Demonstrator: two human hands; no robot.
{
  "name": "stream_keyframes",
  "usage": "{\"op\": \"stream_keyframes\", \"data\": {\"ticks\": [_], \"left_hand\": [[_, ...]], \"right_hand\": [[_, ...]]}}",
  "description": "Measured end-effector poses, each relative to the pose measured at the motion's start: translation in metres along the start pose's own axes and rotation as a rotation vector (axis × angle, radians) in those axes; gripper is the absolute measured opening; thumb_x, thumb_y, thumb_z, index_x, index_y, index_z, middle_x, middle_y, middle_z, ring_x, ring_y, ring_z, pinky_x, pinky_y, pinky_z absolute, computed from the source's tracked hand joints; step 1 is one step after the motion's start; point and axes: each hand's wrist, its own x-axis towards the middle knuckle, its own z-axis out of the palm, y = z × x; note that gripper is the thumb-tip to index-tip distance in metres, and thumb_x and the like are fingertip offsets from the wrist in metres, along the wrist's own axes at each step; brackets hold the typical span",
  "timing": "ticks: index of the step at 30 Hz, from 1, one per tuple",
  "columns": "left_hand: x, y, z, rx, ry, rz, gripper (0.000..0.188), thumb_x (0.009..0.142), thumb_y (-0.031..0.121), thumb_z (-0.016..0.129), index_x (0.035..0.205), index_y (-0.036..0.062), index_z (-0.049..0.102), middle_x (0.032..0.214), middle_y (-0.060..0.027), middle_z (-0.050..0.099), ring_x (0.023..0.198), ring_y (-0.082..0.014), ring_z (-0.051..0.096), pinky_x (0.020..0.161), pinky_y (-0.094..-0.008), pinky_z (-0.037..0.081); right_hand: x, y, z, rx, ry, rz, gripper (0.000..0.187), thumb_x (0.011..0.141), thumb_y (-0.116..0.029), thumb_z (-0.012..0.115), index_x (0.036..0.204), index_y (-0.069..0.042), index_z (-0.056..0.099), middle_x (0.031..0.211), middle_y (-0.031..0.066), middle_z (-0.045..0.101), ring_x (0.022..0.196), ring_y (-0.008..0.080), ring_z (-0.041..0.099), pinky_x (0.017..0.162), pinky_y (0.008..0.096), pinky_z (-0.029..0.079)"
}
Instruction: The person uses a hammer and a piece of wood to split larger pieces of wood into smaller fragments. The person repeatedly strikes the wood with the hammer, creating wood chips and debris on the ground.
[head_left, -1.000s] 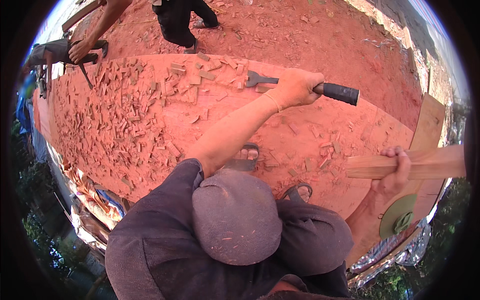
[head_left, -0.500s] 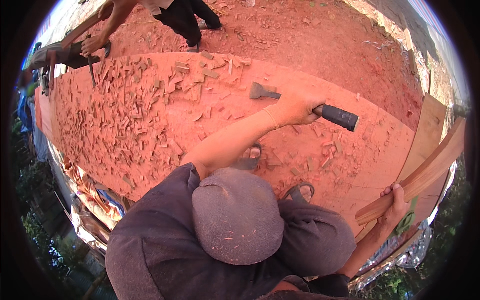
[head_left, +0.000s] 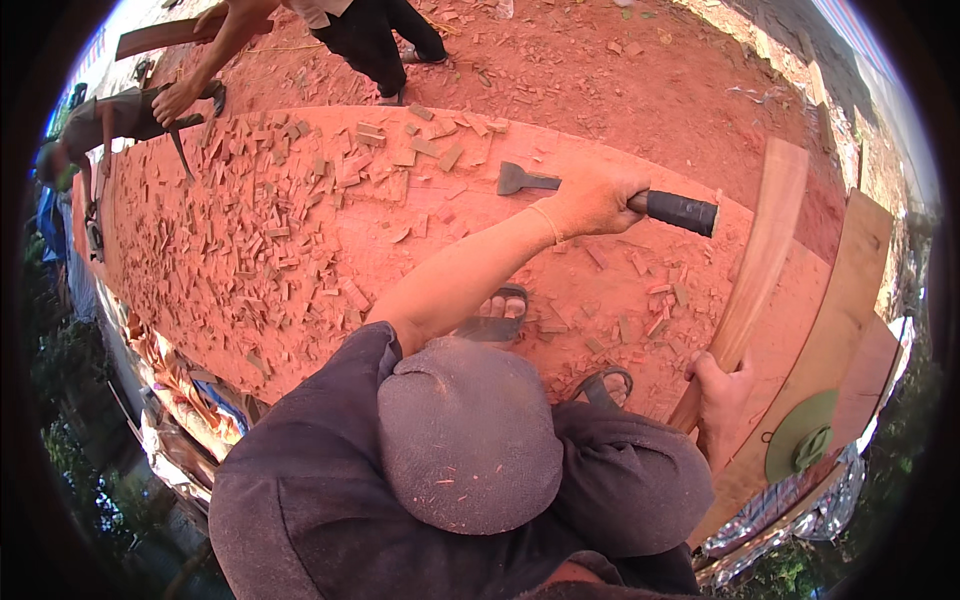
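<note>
Two bare hands reach over a broad reddish board [head_left: 700, 290] strewn with wood chips [head_left: 265, 232], the left hand [head_left: 592, 200] closed around a chisel [head_left: 682, 212], flat blade [head_left: 513, 180] pointing left and black-wrapped handle jutting right. The right hand [head_left: 722, 388] is curled around a wooden bar [head_left: 766, 230] near its lower end; the bar slants upward at the board's right side, apart from the chisel. Sandaled feet [head_left: 497, 312] stand amid the chips, while dark-clothed knees [head_left: 470, 435] block the near part from view. At far right, a long plank [head_left: 850, 265] runs beneath a round green hat-like object [head_left: 800, 440], with crumpled silvery sheeting [head_left: 832, 505] nearby. At upper left, a co-worker's hand [head_left: 175, 102] grips a dark tool [head_left: 181, 152]; another length of wood [head_left: 160, 38] is raised beyond it.
</note>
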Motion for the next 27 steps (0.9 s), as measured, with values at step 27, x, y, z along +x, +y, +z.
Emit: {"op": "stream_keyframes", "data": {"ticks": [27], "left_hand": [[0.046,-0.032,0.009,0.11,-0.083,0.053,0.019,0.077,0.022,0.073,0.074,0.0134,0.057,0.064,-0.0112,0.06,0.063,-0.0364,0.065,0.054,-0.0469,0.048]], "right_hand": [[0.028,-0.028,-0.065,0.382,0.308,-0.176,0.025,0.093,-0.016,0.067,0.108,0.001,0.056,0.094,0.009,0.06,0.08,0.0166,0.061,0.068,0.0294,0.054]]}}
